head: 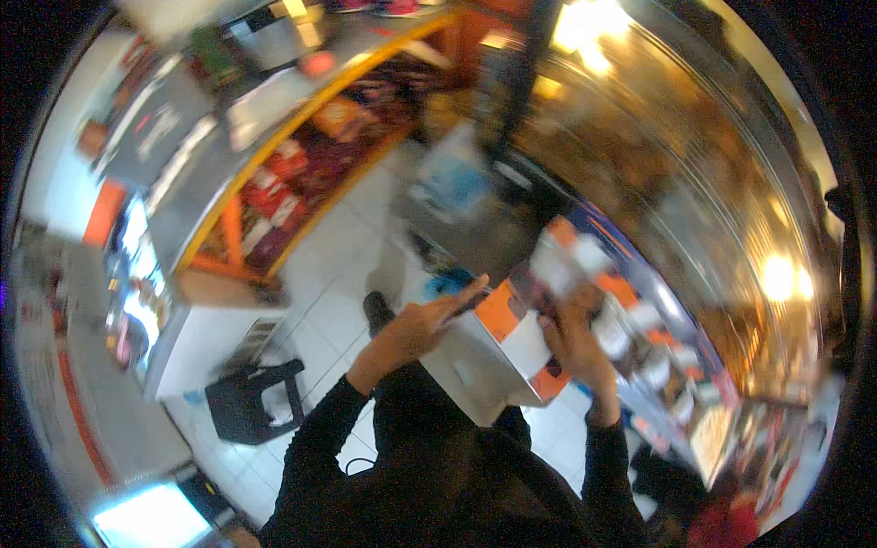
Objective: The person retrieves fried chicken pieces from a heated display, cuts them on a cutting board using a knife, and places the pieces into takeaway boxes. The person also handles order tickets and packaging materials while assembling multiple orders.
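My left hand (411,335) is in front of my body with its fingers pointing up and right. Along its fingers runs a thin dark flat object (467,305), which it seems to grip; blur hides what it is. Over to the right, my right hand (581,335) is at several orange and white cartons (503,312). Its fingers are blurred, so whether they hold or only touch something cannot be told. A pale grey panel (473,373) lies below and between my hands, beside the nearest carton.
A glass-fronted display case (671,171) with bright lamps curves along the right. An orange-edged shelf unit (274,198) with red packages stands left. A black bin-like container (257,401) sits on the white tiled floor (342,240). At bottom left a screen (152,515) glows.
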Motion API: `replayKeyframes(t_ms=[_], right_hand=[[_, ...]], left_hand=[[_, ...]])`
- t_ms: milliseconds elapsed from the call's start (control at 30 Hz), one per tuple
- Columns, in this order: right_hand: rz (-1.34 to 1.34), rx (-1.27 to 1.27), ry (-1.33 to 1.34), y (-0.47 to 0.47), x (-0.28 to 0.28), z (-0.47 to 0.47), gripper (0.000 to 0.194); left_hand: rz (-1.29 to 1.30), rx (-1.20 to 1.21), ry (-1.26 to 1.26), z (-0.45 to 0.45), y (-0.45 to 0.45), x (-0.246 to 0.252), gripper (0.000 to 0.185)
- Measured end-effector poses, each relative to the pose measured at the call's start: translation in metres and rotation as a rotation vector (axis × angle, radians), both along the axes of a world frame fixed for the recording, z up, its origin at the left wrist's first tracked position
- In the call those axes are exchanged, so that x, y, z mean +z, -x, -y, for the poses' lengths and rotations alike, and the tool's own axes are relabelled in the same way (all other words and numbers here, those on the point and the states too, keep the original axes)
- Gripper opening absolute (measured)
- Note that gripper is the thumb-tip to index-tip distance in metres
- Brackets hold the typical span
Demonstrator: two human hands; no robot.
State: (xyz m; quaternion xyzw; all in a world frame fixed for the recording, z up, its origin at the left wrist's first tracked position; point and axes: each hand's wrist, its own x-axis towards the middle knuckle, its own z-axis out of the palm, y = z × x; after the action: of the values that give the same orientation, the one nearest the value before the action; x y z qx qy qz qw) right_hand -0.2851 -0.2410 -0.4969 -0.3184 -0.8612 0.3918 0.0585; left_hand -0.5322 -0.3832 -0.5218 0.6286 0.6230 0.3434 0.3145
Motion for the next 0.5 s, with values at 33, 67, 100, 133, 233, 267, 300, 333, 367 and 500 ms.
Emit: replayKeyframes(t_ms=[33, 67, 100, 133, 233, 267, 300, 333, 367, 500], right_hand=[[-0.099, 0.047, 0.094, 0.045, -0.021, 0.011, 0.046], [0.032, 0.164, 0.037, 0.08, -0.034, 0.025, 0.046], [0.166, 0.234, 0.001, 0.113, -0.044, 0.037, 0.045], [0.152, 0.235, -0.101, 0.148, -0.051, 0.049, 0.043], [0.019, 0.182, -0.232, 0.261, -0.06, 0.069, 0.04], [-0.064, 0.2, -0.161, 0.304, -0.065, 0.079, 0.039], [-0.151, 0.219, -0.086, 0.351, -0.072, 0.085, 0.037], [-0.239, 0.314, -0.031, 0.4, -0.083, 0.088, 0.034], [-0.237, 0.36, -0.002, 0.455, -0.098, 0.09, 0.034], [-0.478, 0.593, -0.157, 0.714, -0.175, 0.095, 0.033]], left_hand=[[-0.069, 0.032, 0.117, 0.022, 0.024, -0.001, 0.061], [-0.124, 0.06, 0.237, 0.044, 0.046, -0.004, 0.059], [-0.163, 0.078, 0.353, 0.064, 0.066, -0.011, 0.057], [-0.066, 0.212, 0.339, 0.087, 0.086, -0.019, 0.055], [0.148, 0.616, 0.309, 0.154, 0.169, -0.054, 0.051], [0.201, 0.784, 0.405, 0.175, 0.201, -0.07, 0.05], [0.159, 0.862, 0.396, 0.194, 0.235, -0.088, 0.047], [0.208, 0.979, 0.423, 0.215, 0.267, -0.106, 0.046], [0.141, 1.022, 0.296, 0.234, 0.299, -0.127, 0.044], [-0.1, 1.175, 0.368, 0.297, 0.396, -0.202, 0.048]])
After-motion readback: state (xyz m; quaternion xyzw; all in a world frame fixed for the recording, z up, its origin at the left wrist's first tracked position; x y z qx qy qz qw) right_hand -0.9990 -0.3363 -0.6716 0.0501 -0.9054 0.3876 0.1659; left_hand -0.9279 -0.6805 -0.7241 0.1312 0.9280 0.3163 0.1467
